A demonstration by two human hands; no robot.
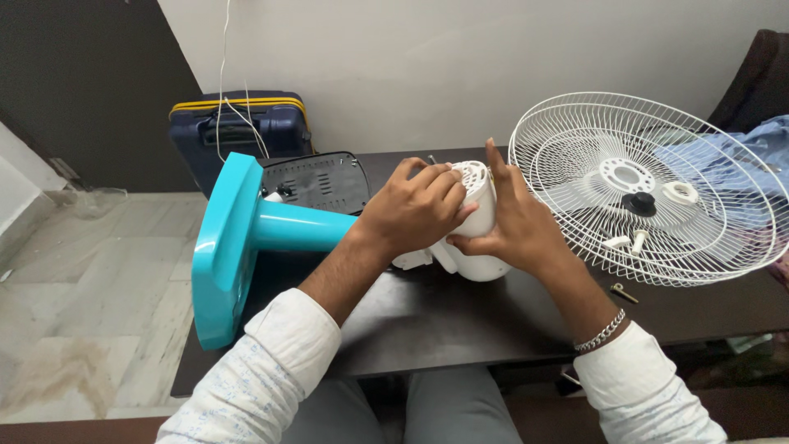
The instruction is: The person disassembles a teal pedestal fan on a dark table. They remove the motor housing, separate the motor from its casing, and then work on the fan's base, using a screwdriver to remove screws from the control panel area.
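With the left hand (415,210) curled over the white motor housing (479,215) and the right hand (514,220) cupping it, fingers clamped, just left of the wire fan guard (645,185), a slipping grip could drop it onto the worktop (427,321).

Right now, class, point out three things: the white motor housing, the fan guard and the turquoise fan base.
motor housing (481,215), head view, on its white side wall
fan guard (575,131), head view, on its wire spokes
fan base (220,247), head view, on its flat turquoise plate
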